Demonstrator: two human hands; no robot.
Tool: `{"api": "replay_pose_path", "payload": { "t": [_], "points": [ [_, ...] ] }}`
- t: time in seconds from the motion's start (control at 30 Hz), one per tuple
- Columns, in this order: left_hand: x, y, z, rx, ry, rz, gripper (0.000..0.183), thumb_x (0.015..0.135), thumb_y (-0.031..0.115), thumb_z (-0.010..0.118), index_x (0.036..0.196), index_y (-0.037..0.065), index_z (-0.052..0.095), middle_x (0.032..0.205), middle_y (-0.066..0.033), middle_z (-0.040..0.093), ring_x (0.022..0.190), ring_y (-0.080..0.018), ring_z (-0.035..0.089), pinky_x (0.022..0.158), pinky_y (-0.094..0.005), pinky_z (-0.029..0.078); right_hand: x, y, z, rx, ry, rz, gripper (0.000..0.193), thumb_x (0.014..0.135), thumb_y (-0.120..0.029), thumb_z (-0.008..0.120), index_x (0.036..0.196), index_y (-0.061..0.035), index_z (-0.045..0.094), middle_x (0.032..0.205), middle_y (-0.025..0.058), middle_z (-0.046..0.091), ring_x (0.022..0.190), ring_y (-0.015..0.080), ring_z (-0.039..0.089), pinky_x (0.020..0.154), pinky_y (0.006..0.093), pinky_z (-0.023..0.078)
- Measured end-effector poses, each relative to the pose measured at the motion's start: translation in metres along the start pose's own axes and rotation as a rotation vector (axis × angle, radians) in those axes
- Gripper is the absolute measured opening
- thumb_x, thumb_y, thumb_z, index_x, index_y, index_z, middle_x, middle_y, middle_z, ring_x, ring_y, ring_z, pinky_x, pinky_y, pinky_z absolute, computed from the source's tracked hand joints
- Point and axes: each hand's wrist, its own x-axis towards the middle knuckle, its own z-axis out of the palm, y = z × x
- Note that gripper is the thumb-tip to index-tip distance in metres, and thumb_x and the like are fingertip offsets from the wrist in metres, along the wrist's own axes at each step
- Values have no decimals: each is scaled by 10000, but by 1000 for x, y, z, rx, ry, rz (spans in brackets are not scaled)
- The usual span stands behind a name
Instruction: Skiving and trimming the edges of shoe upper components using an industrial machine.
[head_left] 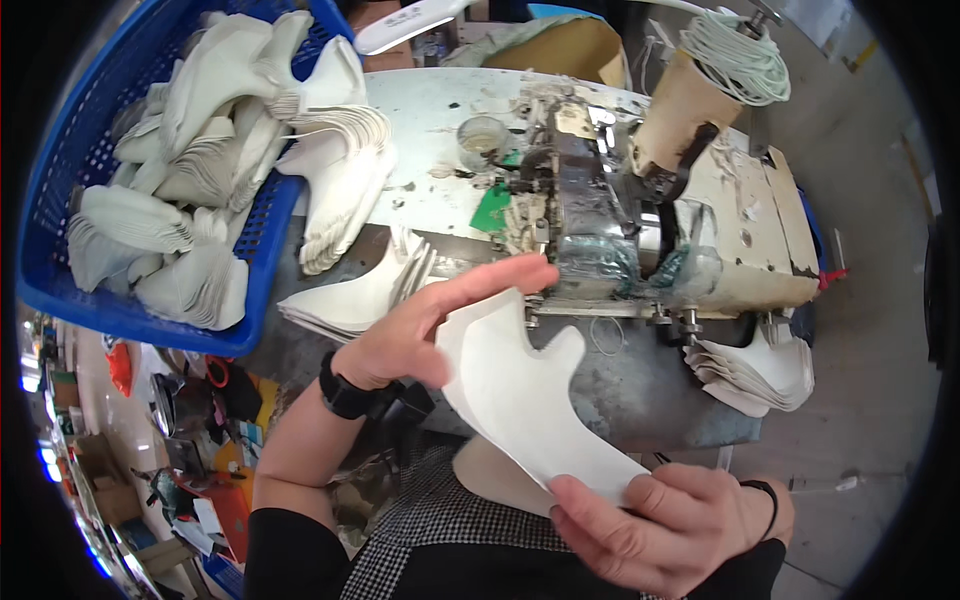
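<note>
A white, curved shoe-upper piece (pixel 520 400) is held up in front of my lap. My right hand (pixel 665 525) pinches its lower right end between thumb and fingers. At its upper left edge is my left hand (pixel 430 315), fingers stretched out and thumb apart, not closed on it. A second pale flap (pixel 500 480) shows beneath the piece; whether it is joined to it I cannot tell. Just beyond my hands stands an industrial sewing machine (pixel 600 220). Behind my left hand lies a small stack of similar white pieces (pixel 350 295).
A blue plastic basket (pixel 150 325) full of stacked white pieces stands at the left, with another stack (pixel 345 180) against its side. More pieces (pixel 760 375) hang at the table's right end. A cord-wound cone (pixel 690 110) rises over the machine. A glass dish (pixel 482 140) sits behind.
</note>
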Motion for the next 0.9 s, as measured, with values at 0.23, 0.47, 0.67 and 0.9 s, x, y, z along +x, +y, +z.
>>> {"api": "replay_pose_path", "payload": {
  "t": [0.23,0.47,0.67,0.9],
  "points": [
    [13,-15,-5,316,-150,-62,364,758,16,785,1076,0,609,1003,-46,632,953,-148,598,885,-295,469,-80,-10,23,252,343,407,174,725,-10,733,888,-6,673,961,125,705,599,164,570,562,262,487],
    [18,3,7,340,-28,-46,234,763,-84,732,972,2,673,909,-84,654,820,-171,621,731,-275,477,-212,5,54,-399,1022,1485,356,859,-102,689,1157,6,527,1082,133,599,925,209,602,799,289,477],
    [32,11,17,601,-121,-93,167,824,2,701,987,-18,672,855,-99,677,746,-174,636,666,-284,479,-262,32,78,686,1616,1636,442,948,-284,635,1260,-20,467,1150,90,593,1012,185,608,862,324,497],
    [38,30,25,768,-162,-151,179,874,32,634,1043,-25,646,860,-113,680,723,-183,654,639,-289,491,-257,45,91,858,1538,1491,392,973,-285,597,1220,2,498,1169,107,617,1091,218,620,907,371,510]
  ]
}}
